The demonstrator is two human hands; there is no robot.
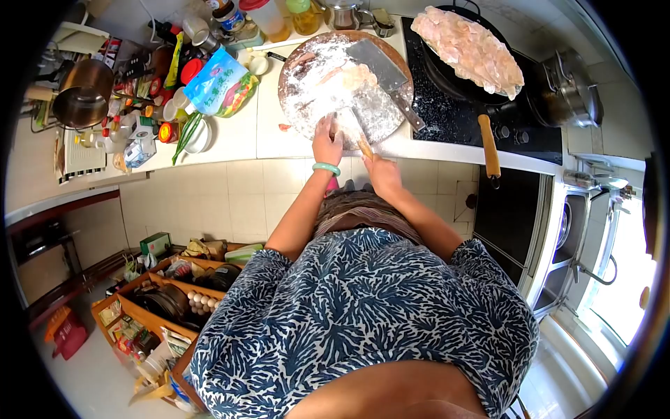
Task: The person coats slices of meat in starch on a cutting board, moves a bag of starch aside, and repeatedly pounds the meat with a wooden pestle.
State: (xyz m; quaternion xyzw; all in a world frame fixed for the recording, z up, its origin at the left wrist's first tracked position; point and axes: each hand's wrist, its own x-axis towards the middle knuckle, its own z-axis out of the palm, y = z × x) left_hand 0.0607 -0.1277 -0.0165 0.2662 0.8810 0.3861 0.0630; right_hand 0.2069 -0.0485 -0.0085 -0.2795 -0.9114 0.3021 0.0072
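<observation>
A round wooden board (287, 89) lies on the counter, thickly dusted with white powder. A pale, flattened piece (356, 75), powder-covered, rests on it. My right hand (382, 174) is closed round the handle of a floury wooden rolling pin (352, 129), which reaches over the board's near edge. My left hand (326, 133), below a green bangle, rests at the near edge of the board beside the pin, its fingers stretched forward; the fingertips are partly lost in the white powder. A cleaver (377, 64) lies across the board's right side, handle toward me.
Pale thin slices (469, 50) are heaped over a pan on the black stove (447, 115), with a wooden handle (488, 146) jutting past its front. A steel pot (569, 91) stands right. A blue powder bag (218, 80), a white bowl (201, 136) and several jars crowd the left.
</observation>
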